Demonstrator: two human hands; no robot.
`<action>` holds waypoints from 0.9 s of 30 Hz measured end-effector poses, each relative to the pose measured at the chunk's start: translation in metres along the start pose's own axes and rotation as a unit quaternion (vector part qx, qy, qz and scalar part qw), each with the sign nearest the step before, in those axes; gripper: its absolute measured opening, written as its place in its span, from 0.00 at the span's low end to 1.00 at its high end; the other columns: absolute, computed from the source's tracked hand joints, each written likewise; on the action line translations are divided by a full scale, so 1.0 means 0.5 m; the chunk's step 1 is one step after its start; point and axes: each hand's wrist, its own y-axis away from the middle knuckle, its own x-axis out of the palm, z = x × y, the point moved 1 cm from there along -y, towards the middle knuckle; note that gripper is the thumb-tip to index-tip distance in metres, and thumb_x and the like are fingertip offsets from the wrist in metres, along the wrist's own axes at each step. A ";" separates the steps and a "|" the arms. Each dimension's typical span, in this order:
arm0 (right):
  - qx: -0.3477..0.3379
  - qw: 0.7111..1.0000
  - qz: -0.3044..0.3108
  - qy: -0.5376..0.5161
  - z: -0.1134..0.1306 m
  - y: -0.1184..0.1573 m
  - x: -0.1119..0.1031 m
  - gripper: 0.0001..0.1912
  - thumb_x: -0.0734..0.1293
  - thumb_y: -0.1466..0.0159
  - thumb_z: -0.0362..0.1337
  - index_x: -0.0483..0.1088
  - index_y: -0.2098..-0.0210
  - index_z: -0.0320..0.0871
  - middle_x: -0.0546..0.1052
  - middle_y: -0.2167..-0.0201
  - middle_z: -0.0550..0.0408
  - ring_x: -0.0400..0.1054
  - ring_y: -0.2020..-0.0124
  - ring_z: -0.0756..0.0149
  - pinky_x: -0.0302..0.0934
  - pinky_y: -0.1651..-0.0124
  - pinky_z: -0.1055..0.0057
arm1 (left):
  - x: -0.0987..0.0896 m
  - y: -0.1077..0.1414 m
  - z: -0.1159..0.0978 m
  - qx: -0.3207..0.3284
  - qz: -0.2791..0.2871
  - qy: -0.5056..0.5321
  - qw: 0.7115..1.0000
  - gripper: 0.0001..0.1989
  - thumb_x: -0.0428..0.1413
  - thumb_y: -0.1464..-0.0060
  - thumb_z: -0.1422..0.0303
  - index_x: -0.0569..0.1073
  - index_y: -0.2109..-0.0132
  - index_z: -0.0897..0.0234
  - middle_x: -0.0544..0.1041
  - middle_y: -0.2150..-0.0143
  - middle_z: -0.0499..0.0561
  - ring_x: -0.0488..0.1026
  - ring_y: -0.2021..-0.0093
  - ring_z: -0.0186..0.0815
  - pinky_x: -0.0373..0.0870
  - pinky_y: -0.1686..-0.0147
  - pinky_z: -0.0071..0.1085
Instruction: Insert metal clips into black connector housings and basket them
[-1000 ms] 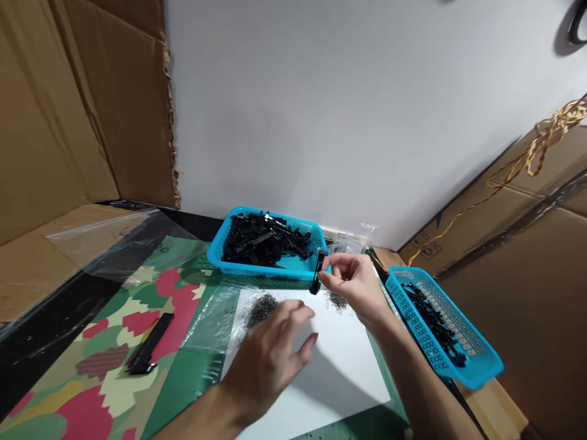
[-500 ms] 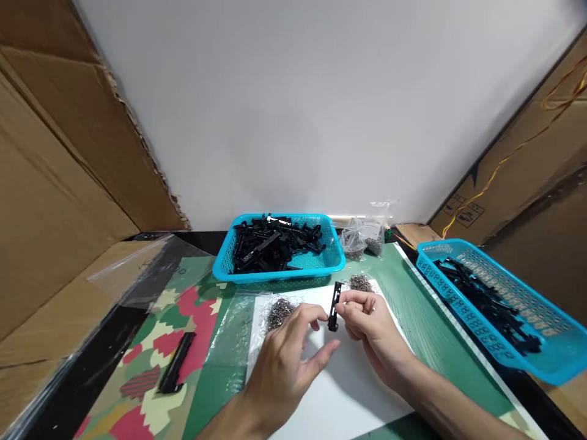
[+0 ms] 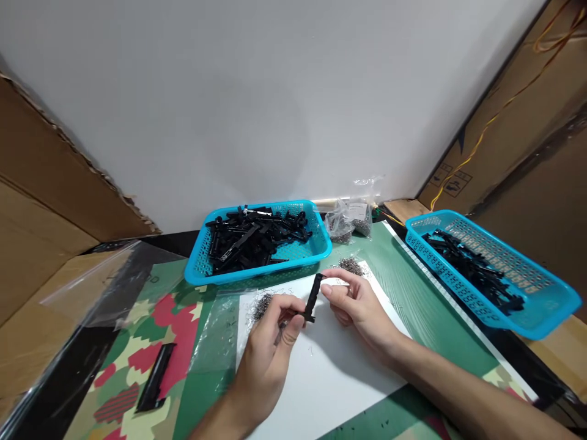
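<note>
Black plastic parts, too jumbled to count, are being held by two blue perforated plastic baskets, two more parts outside. Two heaps of thin metal pieces, two filled clear plastic bags and one white sheet are being seen.

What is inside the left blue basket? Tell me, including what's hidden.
The left blue basket holds a heap of slim black parts, with one bright glint near the back. Bare basket floor shows toward the right end. Whatever lies beneath the heap is covered.
</note>
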 end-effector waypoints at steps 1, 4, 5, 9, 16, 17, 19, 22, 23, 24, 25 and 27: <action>-0.001 1.000 0.013 0.004 0.001 -0.001 0.000 0.26 0.79 0.39 0.54 0.74 0.53 0.41 0.58 0.84 0.70 0.44 0.81 0.75 0.39 0.80 0.75 | -0.001 -0.002 0.001 -0.018 0.002 0.022 1.000 0.07 0.51 0.25 0.61 0.71 0.50 0.56 0.75 0.57 0.48 0.74 0.61 0.34 0.70 0.63 0.28; -0.011 0.998 0.053 0.025 0.003 0.000 -0.001 0.22 0.76 0.36 0.53 0.75 0.57 0.40 0.61 0.83 0.67 0.48 0.81 0.75 0.41 0.79 0.75 | -0.002 -0.006 0.000 -0.037 0.004 0.057 0.998 0.09 0.50 0.25 0.58 0.72 0.51 0.56 0.74 0.59 0.47 0.73 0.61 0.33 0.70 0.62 0.27; -0.016 0.998 0.060 0.030 0.004 0.001 -0.001 0.21 0.76 0.35 0.53 0.75 0.59 0.40 0.62 0.83 0.67 0.49 0.81 0.75 0.42 0.79 0.75 | -0.001 -0.007 0.000 -0.040 0.005 0.060 0.997 0.10 0.50 0.25 0.58 0.72 0.51 0.56 0.74 0.59 0.47 0.73 0.61 0.33 0.70 0.61 0.27; -0.039 0.997 0.052 0.049 0.006 0.006 -0.005 0.19 0.76 0.34 0.51 0.75 0.61 0.40 0.62 0.82 0.67 0.49 0.81 0.77 0.42 0.79 0.76 | 0.000 -0.007 -0.001 -0.044 0.007 0.047 0.998 0.11 0.49 0.25 0.57 0.71 0.50 0.56 0.74 0.58 0.48 0.73 0.57 0.35 0.70 0.57 0.29; -0.065 0.995 0.025 0.073 0.004 0.006 -0.002 0.20 0.79 0.39 0.50 0.73 0.69 0.41 0.63 0.80 0.66 0.50 0.81 0.77 0.45 0.78 0.76 | 0.001 0.007 -0.003 0.032 0.049 -0.100 0.993 0.13 0.57 0.30 0.59 0.68 0.43 0.53 0.74 0.56 0.46 0.71 0.60 0.36 0.70 0.59 0.30; -0.068 0.995 0.026 0.074 0.004 0.006 -0.002 0.19 0.80 0.39 0.49 0.73 0.69 0.41 0.63 0.80 0.66 0.50 0.81 0.76 0.46 0.78 0.76 | 0.002 0.008 -0.006 0.045 0.049 -0.120 0.991 0.14 0.57 0.30 0.60 0.68 0.41 0.53 0.75 0.56 0.47 0.71 0.60 0.36 0.70 0.59 0.30; -0.077 0.993 0.029 0.087 0.006 0.007 -0.005 0.18 0.79 0.38 0.49 0.74 0.68 0.41 0.63 0.80 0.65 0.52 0.80 0.75 0.48 0.76 0.75 | 0.004 0.009 -0.013 0.068 0.052 -0.147 0.985 0.14 0.54 0.28 0.63 0.67 0.39 0.53 0.75 0.53 0.48 0.72 0.59 0.36 0.70 0.58 0.31; -0.115 0.979 0.041 0.164 0.013 0.013 -0.014 0.19 0.72 0.31 0.50 0.75 0.68 0.41 0.65 0.79 0.63 0.55 0.77 0.73 0.49 0.73 0.74 | 0.007 0.008 -0.023 0.099 0.049 -0.166 0.980 0.17 0.47 0.25 0.69 0.66 0.34 0.52 0.74 0.49 0.51 0.74 0.53 0.38 0.72 0.54 0.31; -0.134 0.968 0.047 0.207 0.016 0.015 -0.018 0.19 0.70 0.29 0.50 0.76 0.67 0.41 0.65 0.79 0.63 0.55 0.77 0.73 0.48 0.72 0.73 | 0.008 0.008 -0.025 0.108 0.045 -0.167 0.979 0.19 0.46 0.25 0.70 0.64 0.32 0.52 0.74 0.48 0.51 0.74 0.51 0.38 0.72 0.52 0.31; -0.152 0.953 0.057 0.255 0.019 0.018 -0.021 0.19 0.69 0.27 0.49 0.77 0.66 0.41 0.66 0.78 0.62 0.56 0.76 0.73 0.49 0.72 0.73 | 0.008 0.008 -0.025 0.115 0.037 -0.165 0.979 0.21 0.45 0.25 0.70 0.63 0.30 0.52 0.74 0.47 0.52 0.74 0.49 0.39 0.72 0.50 0.32; -0.167 0.935 0.070 0.305 0.020 0.022 -0.022 0.18 0.68 0.27 0.48 0.77 0.65 0.41 0.67 0.78 0.62 0.57 0.76 0.72 0.49 0.71 0.73 | 0.008 0.008 -0.024 0.119 0.025 -0.163 0.979 0.22 0.45 0.25 0.71 0.63 0.29 0.52 0.74 0.45 0.52 0.74 0.47 0.39 0.71 0.48 0.33; -0.176 0.893 0.107 0.400 0.021 0.027 -0.022 0.13 0.70 0.28 0.44 0.79 0.63 0.42 0.70 0.77 0.62 0.60 0.75 0.72 0.50 0.69 0.73 | 0.007 0.012 -0.016 0.116 -0.012 -0.154 0.981 0.22 0.45 0.25 0.70 0.63 0.28 0.51 0.73 0.43 0.52 0.74 0.44 0.40 0.71 0.45 0.34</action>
